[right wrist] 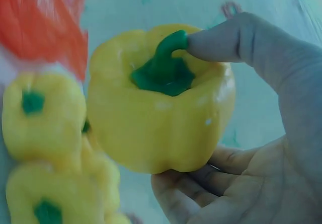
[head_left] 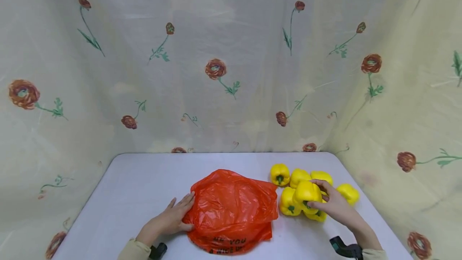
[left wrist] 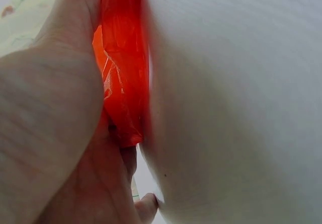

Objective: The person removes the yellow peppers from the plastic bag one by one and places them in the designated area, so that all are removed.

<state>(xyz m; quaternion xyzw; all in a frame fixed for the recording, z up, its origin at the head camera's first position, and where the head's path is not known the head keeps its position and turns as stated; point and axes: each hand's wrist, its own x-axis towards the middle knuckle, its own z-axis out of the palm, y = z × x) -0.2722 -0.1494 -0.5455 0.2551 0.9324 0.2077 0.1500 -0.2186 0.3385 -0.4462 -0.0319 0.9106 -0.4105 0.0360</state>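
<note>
My right hand (head_left: pixel 333 202) holds a yellow bell pepper (head_left: pixel 306 192) above the other peppers. In the right wrist view the thumb touches the green stem of the held pepper (right wrist: pixel 161 118), and the fingers support it from the opposite side. A red plastic bag (head_left: pixel 232 204) with dark printed lettering lies spread on the table. My left hand (head_left: pixel 172 218) rests against the bag's left edge, its fingers extended and thumb apart. In the left wrist view the red bag (left wrist: pixel 123 68) sits between thumb and fingers, close to the white surface.
Several yellow bell peppers (head_left: pixel 279 174) are clustered right of the bag, with one pepper (head_left: pixel 348 194) at the far right beyond the right hand. The white table (head_left: pixel 144 183) ends at a flower-printed curtain (head_left: pixel 249 111) behind and at both sides.
</note>
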